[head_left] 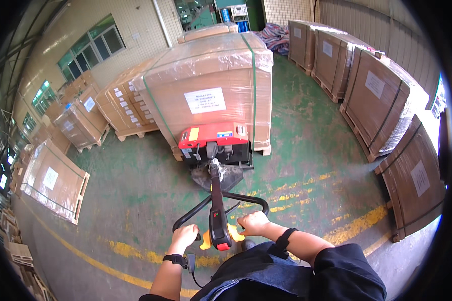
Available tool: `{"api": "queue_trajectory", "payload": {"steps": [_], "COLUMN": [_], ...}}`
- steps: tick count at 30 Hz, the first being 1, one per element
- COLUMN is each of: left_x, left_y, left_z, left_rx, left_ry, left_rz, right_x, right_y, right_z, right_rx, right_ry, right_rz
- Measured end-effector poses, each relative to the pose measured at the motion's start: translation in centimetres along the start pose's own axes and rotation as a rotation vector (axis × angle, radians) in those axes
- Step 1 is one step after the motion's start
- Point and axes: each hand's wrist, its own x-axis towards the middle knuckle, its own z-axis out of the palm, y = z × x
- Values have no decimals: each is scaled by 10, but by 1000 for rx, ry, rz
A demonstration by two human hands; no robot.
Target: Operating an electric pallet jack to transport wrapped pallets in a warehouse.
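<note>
An electric pallet truck (pixel 213 136) with a red top stands in front of me, and its black tiller (pixel 218 203) reaches back toward my body. My left hand (pixel 185 237) is closed round the left side of the tiller's handle, beside a yellow lever (pixel 206 241). On the other side my right hand (pixel 254 223) wraps the handle next to a second yellow part (pixel 234 233). Directly ahead of the truck is a large carton (pixel 221 75), film-wrapped, strapped in green and standing on a wooden pallet. Its forks are hidden beneath that load.
Wrapped cartons on pallets line the right wall, the nearest a tall carton (pixel 404 188). At left stand a wrapped carton (pixel 52 175) and a carton stack (pixel 125 103). Yellow lines (pixel 356 226) mark the green floor (pixel 306 145). Striped sheeting (pixel 275 37) lies heaped at the back.
</note>
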Motion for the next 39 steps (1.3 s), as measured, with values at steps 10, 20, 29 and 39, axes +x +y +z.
{"api": "queue_trajectory", "payload": {"steps": [10, 20, 29, 39], "left_x": [-15, -94, -201, -344], "left_y": [-2, -29, -93, -138], "left_z": [6, 37, 33, 66], "left_rx": [-39, -113, -26, -6], "left_ry": [10, 146, 88, -20], "left_rz": [21, 212, 272, 245], "right_x": [-10, -74, -125, -219], "right_y": [-14, -91, -220, -349], "right_z": [3, 32, 98, 177], "right_rx": [-45, -96, -48, 12], "right_ry": [8, 5, 88, 147], "right_rz": [58, 201, 250, 265]}}
